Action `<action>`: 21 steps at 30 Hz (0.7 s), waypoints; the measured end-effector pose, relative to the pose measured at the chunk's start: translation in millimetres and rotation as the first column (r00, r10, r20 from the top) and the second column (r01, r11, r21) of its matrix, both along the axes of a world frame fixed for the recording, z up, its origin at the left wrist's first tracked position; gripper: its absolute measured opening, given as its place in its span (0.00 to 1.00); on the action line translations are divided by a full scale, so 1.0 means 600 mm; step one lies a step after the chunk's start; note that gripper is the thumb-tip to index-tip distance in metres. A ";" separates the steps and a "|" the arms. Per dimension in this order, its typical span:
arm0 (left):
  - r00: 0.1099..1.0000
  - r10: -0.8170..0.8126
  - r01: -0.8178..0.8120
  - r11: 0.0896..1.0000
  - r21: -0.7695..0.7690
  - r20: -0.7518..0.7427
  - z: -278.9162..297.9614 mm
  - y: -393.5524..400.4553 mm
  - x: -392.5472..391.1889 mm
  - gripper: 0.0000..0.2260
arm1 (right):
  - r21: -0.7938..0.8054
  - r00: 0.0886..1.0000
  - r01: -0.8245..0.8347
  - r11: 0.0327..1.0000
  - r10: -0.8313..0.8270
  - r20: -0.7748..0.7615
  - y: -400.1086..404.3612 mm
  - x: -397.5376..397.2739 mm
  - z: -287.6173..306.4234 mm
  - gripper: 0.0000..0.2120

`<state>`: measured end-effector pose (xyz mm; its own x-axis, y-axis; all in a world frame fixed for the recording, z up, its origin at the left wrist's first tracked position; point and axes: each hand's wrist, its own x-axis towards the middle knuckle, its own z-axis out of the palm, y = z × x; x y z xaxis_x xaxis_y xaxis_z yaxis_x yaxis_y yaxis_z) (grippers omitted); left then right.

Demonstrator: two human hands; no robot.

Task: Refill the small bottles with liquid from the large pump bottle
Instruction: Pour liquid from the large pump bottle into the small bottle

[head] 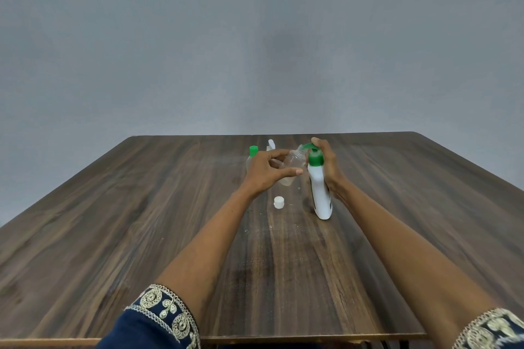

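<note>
A white pump bottle (320, 195) with a green pump head stands on the wooden table (170, 235), right of centre. My right hand (326, 163) wraps round its neck from behind, with fingers over the green pump top. My left hand (265, 171) holds a small clear bottle (292, 166), uncapped and tilted, with its mouth under the green spout. Below it a white cap (278, 202) lies loose on the table. Behind my left hand stand a small bottle with a green cap (253, 151) and a small bottle with a white top (271, 145), both partly hidden.
A grey wall rises behind the table's far edge. The table's near edge runs along the bottom of the view, between my dark blue embroidered sleeves (158, 317).
</note>
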<state>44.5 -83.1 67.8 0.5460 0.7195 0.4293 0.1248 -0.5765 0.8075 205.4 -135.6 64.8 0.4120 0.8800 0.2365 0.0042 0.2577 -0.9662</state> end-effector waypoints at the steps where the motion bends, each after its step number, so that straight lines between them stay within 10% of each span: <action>1: 1.000 -0.003 0.003 1.000 0.001 -0.002 0.001 0.000 0.000 0.25 | -0.001 1.000 0.005 1.000 -0.005 0.002 0.000 0.001 0.000 0.17; 21: 1.000 -0.017 0.017 1.000 -0.021 0.019 -0.002 -0.020 0.013 0.25 | 0.063 0.981 0.033 0.997 -0.020 -0.193 -0.008 0.003 0.003 0.13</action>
